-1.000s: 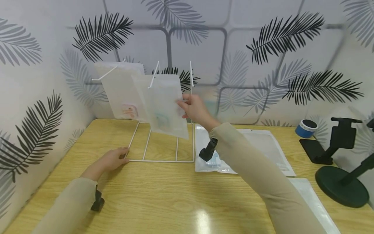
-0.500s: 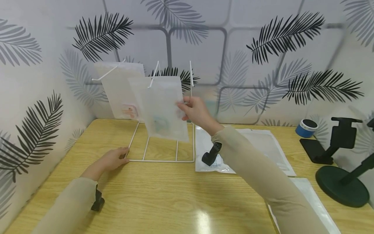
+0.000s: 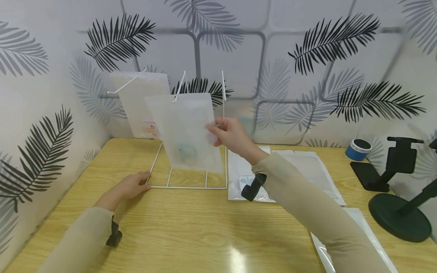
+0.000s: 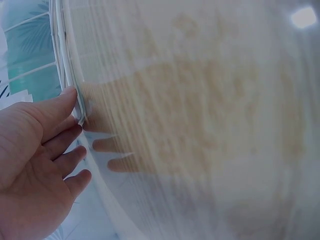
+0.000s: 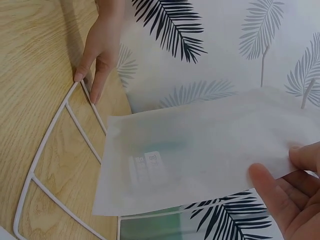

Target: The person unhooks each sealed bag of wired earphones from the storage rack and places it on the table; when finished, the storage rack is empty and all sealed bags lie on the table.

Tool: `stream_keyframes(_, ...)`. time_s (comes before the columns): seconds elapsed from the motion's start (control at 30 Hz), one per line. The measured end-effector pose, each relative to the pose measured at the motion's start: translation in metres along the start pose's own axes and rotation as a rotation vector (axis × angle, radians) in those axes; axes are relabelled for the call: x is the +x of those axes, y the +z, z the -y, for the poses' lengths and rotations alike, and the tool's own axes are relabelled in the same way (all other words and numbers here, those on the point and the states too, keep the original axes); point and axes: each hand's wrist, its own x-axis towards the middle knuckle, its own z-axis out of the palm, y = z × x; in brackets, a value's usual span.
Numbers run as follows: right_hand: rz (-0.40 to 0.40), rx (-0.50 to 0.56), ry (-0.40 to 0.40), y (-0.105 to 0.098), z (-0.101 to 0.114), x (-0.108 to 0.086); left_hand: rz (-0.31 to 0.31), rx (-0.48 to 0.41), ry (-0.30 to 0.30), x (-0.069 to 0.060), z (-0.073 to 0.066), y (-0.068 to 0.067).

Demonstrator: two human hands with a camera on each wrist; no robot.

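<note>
My right hand (image 3: 233,135) pinches the right edge of a white translucent packet (image 3: 184,129) between thumb and fingers. Through its sheet a blurred greenish patch shows, and in the right wrist view a small white label (image 5: 150,167) is visible. The packet's top edge overlaps the tip of the middle hook (image 3: 180,86) of a white wire display rack (image 3: 187,187); whether the hook passes through it I cannot tell. Low on the left, my left hand (image 3: 132,185) grips the front left corner of the rack's base, thumb and forefinger on the wire (image 4: 80,107).
A similar packet (image 3: 140,100) with a pinkish print hangs on the left hook. Flat packets (image 3: 300,163) lie right of the rack, another (image 3: 367,235) nearer the front. At the far right stand a blue round container (image 3: 357,150) and a black stand (image 3: 399,216).
My right hand has come slightly down and towards me with the packet, whose top edge has dropped lower along the middle hook. My left hand has stayed on the rack corner.
</note>
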Motion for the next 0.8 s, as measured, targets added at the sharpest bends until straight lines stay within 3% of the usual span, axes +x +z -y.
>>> stream_keyframes(0.13, 0.014, -0.021, -0.02, 0.0, 0.003, -0.006, -0.003, -0.001, 0.001, 0.0, 0.0, 0.0)
stream_keyframes(0.8, 0.087, 0.068, -0.062, 0.001, 0.018, -0.031, -0.011, 0.009, 0.007, 0.0, 0.001, 0.0)
